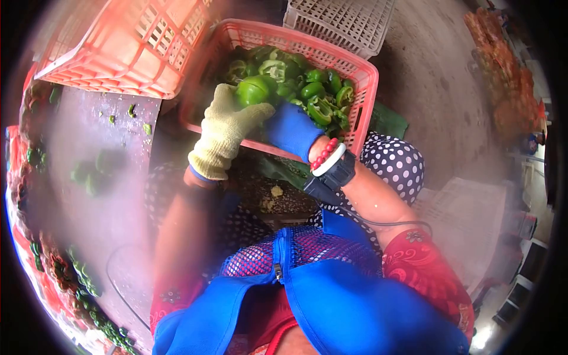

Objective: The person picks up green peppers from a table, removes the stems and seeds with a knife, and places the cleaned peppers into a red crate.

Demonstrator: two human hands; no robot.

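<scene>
My left hand (223,130), in a pale yellow knitted glove, grips a whole-looking green bell pepper (254,91) between thumb and fingers. Close against its right side is my right hand (291,130) in a blue glove, curled closed, with its fingertips and anything in them out of sight. Both hands are over the near side of a pink plastic crate (367,77). Inside the crate lie many cut green bell peppers (319,110), several of them hollow halves or rings. A red bead bracelet, a white bangle and a black band circle my right wrist.
A larger orange-pink crate (118,47) stands tilted at the upper left. Behind the pink crate is a grey crate (337,21). Pepper scraps (131,110) lie on the surface at left, and whole peppers (94,290) line its far left edge. Filled orange-red bags (503,71) are at right.
</scene>
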